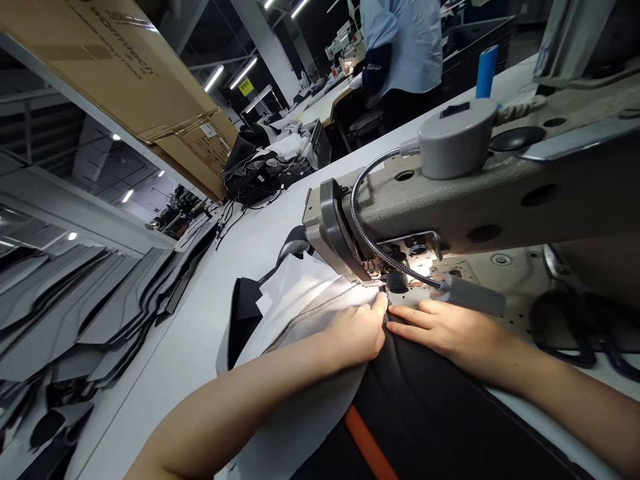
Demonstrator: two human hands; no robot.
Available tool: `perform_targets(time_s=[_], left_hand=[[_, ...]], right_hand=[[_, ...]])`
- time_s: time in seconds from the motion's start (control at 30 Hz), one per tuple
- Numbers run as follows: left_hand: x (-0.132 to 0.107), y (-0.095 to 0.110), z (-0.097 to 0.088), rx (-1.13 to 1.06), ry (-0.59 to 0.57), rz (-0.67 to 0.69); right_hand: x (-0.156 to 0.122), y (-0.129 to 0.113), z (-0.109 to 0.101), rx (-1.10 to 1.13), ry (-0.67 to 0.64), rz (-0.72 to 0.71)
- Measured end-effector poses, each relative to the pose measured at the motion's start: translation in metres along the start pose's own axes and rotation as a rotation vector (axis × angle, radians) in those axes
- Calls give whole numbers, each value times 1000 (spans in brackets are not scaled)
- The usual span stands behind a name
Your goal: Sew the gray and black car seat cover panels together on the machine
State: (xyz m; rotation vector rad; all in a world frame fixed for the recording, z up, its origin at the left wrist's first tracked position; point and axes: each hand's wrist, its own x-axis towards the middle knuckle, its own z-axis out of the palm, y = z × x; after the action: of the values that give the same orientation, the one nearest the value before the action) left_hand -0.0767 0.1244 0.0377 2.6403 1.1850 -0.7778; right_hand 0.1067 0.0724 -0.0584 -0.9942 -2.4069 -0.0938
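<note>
My left hand (356,333) is closed on the grey fabric (320,303), its fingers curled and the index finger reaching close to the needle area. My right hand (445,328) lies on the black fabric (425,400) with its fingers stretched toward my left hand. Both fabrics run up to the sewing machine (345,227), where a small lamp (470,293) on a bendy metal neck lights the stitching spot. The needle tip itself is hard to make out. An orange strip (367,440) lies across the black fabric near me.
Black-handled scissors (563,327) rest right of the machine bed. Stacked grey panels (100,300) line the left side. Cardboard boxes (125,80) stand at upper left, beside a heap of fabric pieces (270,160). Another person (405,47) stands beyond the white table (165,360).
</note>
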Motion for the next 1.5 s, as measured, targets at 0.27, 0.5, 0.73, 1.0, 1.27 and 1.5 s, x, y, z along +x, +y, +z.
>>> perform_targets(time_s=[0.27,0.5,0.73,1.0,1.27,1.5], left_hand=[[-12,-3,-14,-55,-172,18],[9,-9,2,-79,-6,25],[-10,4,6,70,-4,-42],[-29,-37,-15,82,-144,92],[-25,-41,-25,-38,-165,124],[-13,-14,-22,-189,-266,82]], right_hand=[[-5,-7,-20,15,-4,-117],[1,-9,6,-121,111,-40],[-6,-5,-16,-21,4,-50],[-3,-42,-14,152,61,-337],[22,-90,14,120,78,-77],[-1,-68,1,101,99,-154]])
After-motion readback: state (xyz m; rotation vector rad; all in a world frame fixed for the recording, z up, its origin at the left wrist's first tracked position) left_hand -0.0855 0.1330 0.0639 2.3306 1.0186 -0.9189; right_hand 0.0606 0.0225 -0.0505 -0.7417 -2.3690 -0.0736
